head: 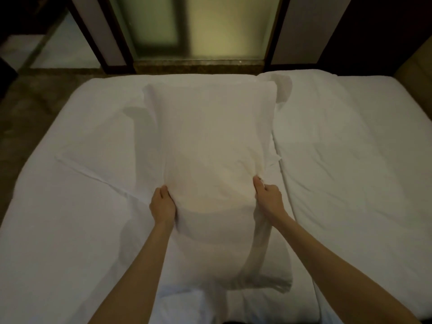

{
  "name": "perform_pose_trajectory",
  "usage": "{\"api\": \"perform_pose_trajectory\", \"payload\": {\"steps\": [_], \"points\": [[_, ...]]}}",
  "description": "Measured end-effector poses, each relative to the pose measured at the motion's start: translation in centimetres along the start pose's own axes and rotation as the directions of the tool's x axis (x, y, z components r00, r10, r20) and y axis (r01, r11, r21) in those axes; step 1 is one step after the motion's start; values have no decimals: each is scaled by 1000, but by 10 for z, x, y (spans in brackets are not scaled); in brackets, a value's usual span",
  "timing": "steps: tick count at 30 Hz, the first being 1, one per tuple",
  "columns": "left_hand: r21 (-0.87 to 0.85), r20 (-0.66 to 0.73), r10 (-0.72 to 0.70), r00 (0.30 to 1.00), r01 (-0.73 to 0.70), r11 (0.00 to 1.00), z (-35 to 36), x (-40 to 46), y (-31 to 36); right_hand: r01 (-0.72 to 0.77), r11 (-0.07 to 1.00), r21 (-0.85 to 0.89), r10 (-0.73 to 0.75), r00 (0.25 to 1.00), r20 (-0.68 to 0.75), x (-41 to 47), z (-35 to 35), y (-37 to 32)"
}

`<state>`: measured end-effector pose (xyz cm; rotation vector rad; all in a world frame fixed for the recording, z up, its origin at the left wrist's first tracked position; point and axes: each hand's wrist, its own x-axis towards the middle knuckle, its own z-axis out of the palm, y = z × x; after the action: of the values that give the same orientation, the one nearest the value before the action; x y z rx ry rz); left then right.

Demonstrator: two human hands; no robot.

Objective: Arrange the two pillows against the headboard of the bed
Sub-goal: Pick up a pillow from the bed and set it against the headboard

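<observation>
Over the middle of the bed (70, 230), a person has one white pillow (210, 146) lengthwise, left hand (162, 204) and right hand (268, 197) pinching its sides, fingers closed on fabric, probably to carry it evenly. Can't spot the headboard or a clear second pillow.

Dim room, frosted glass panel (187, 26), dark frames

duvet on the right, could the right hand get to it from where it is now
Probably yes. The right hand grips the pillow's right edge, and the duvet lies just beside it with nothing between. It would have to let go of the pillow first.
</observation>
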<state>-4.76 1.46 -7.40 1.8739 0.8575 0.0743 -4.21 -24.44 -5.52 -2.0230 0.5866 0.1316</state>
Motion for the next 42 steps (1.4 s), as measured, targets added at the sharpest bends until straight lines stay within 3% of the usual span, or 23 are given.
{"api": "perform_pose_trajectory", "payload": {"steps": [5, 10, 20, 30, 42], "points": [[-167, -98, -56, 994, 39, 985, 10, -63, 9, 106, 979, 173, -65, 972, -226, -37, -31, 28], [-264, -167, 2, 986, -47, 963, 28, -117, 35, 229, 947, 225, -147, 932, -331, -45, -90, 25], [-280, -42, 131, 991, -137, 950, 123, -245, 69, 331, 907, 261, -186, 870, -457, -47, -270, 84], [-321, 118, 192, 974, -145, 936, 274, -427, 109, 447, 871, 202, -283, 794, -537, -42, -509, 158], [-219, 307, 288, 907, -227, 949, 393, -492, 172, 502, 855, 129, -342, 733, -589, 12, -653, 180]]}}
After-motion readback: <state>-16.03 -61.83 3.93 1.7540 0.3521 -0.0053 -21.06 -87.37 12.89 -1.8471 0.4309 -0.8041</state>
